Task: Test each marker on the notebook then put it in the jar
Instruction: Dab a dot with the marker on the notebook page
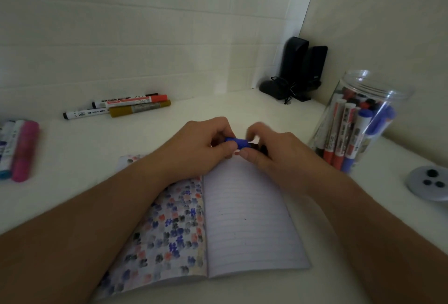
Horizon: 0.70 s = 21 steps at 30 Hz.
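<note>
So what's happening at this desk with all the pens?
A person is holding a blue marker between the left hand and the right hand, above an open notebook; whether the cap is going on or coming off is unclear. The notebook's left page is covered in colour dabs, the right page nearly bare. A clear jar on the right already holds many markers, and more markers lie by the wall.

Black speakers, grey disc
</note>
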### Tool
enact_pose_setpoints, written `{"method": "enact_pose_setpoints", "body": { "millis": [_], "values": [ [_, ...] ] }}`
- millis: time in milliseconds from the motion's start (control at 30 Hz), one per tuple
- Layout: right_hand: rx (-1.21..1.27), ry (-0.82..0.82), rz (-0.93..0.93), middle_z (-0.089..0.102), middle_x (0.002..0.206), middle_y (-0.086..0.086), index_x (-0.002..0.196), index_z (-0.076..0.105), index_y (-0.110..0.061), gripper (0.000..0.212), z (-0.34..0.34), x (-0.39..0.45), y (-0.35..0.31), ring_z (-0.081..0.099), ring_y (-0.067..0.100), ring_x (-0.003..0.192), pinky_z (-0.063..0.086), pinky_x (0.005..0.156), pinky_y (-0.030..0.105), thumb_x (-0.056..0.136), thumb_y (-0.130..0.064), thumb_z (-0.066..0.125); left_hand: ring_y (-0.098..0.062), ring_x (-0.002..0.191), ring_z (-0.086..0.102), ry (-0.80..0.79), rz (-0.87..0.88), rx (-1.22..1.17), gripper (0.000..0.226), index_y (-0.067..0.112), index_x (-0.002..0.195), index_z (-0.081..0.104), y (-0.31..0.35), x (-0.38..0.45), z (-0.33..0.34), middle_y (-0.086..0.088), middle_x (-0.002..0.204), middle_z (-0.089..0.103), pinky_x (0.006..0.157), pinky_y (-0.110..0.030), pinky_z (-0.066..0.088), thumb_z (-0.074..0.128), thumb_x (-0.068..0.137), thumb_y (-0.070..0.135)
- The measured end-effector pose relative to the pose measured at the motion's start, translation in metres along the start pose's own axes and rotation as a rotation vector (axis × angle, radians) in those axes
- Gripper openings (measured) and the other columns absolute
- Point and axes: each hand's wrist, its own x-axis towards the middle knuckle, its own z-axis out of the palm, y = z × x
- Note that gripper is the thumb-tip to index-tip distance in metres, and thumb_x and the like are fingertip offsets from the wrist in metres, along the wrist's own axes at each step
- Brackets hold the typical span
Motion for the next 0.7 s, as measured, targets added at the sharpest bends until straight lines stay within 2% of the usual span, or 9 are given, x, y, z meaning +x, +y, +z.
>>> {"method": "enact_pose_setpoints", "body": {
  "millis": [67,133,200,267,400,500,567,633,700],
  "values": [
    [0.210,0.028,0.163,0.066,0.084,0.001,0.101,0.043,-0.029,0.017,-0.009,0.000,0.009,0.056,0.018,0.070,0.046,0.063,0.034,0.106,-0.044,0.049,-0.010,0.079,0.069,0.053,-0.038,-0.029,0.005,0.032,0.096,0.062,0.000,0.000,-0.002,0.013,0.086,0.075,0.074,-0.036,0.058,0.061,0.098,0.028],
    [0.646,0.070,0.311,0.064,0.084,0.006,0.092,0.045,-0.024,0.015,-0.019,-0.004,0.017,0.052,0.022,0.073,0.046,0.064,0.035,0.106,-0.020,0.043,-0.011,0.075,0.068,0.049,-0.064,-0.011,0.007,0.031,0.096,0.058,-0.001,0.000,-0.003,0.009,0.085,0.075,0.071,-0.036,0.058,0.059,0.096,0.024],
    [1.116,0.013,0.361,0.065,0.090,0.011,0.093,0.056,-0.018,0.027,-0.026,-0.008,0.023,0.059,0.023,0.078,0.052,0.068,0.036,0.097,-0.003,0.033,-0.005,0.066,0.062,0.013,-0.063,-0.010,0.014,0.033,0.101,0.057,-0.003,-0.001,-0.003,0.007,0.081,0.074,0.064,-0.024,0.052,0.053,0.099,0.020],
    [1.329,-0.031,0.338,0.069,0.101,0.014,0.102,0.067,-0.014,0.045,-0.030,-0.009,0.029,0.066,0.024,0.086,0.058,0.074,0.038,0.088,0.007,0.030,-0.001,0.066,0.062,-0.011,-0.054,0.006,0.024,0.039,0.105,0.062,-0.002,-0.001,-0.003,0.006,0.080,0.073,0.063,-0.017,0.049,0.048,0.103,0.019],
    [1.433,0.008,0.233,0.072,0.107,0.013,0.114,0.075,-0.021,0.062,-0.028,-0.008,0.039,0.070,0.023,0.092,0.058,0.071,0.033,0.086,0.023,0.043,-0.004,0.084,0.068,-0.082,-0.072,0.018,0.026,0.042,0.100,0.070,-0.004,0.001,-0.001,0.012,0.091,0.073,0.083,-0.029,0.057,0.052,0.101,0.023],
    [1.358,0.040,0.145,0.067,0.094,0.010,0.107,0.076,-0.024,0.033,-0.020,-0.008,0.039,0.065,0.018,0.080,0.053,0.063,0.027,0.079,-0.007,0.075,-0.006,0.088,0.066,-0.145,-0.049,0.019,0.017,0.042,0.102,0.069,-0.007,0.001,0.000,0.017,0.100,0.071,0.084,-0.030,0.057,0.065,0.094,0.028],
    [1.299,0.072,0.176,0.054,0.073,0.008,0.089,0.071,-0.020,0.008,-0.016,-0.005,0.036,0.047,0.018,0.061,0.039,0.050,0.024,0.084,-0.026,0.075,-0.006,0.085,0.066,-0.167,-0.031,0.042,0.022,0.043,0.103,0.068,-0.009,0.002,-0.001,0.016,0.098,0.070,0.080,-0.025,0.056,0.073,0.087,0.029],
    [1.239,0.131,0.242,0.042,0.060,0.006,0.076,0.060,-0.019,0.023,-0.011,-0.001,0.037,0.029,0.018,0.051,0.023,0.044,0.026,0.097,-0.028,0.066,-0.006,0.083,0.066,-0.191,-0.022,0.078,0.029,0.044,0.105,0.066,-0.009,0.002,-0.001,0.015,0.094,0.069,0.078,-0.023,0.055,0.078,0.083,0.029],
    [1.151,0.196,0.283,0.040,0.057,0.005,0.078,0.054,-0.016,0.024,-0.007,0.003,0.036,0.027,0.017,0.045,0.020,0.042,0.025,0.101,-0.014,0.063,-0.006,0.082,0.065,-0.199,-0.018,0.084,0.032,0.045,0.106,0.064,-0.010,0.002,-0.002,0.016,0.092,0.069,0.079,-0.023,0.056,0.080,0.082,0.031]
  ]
}}
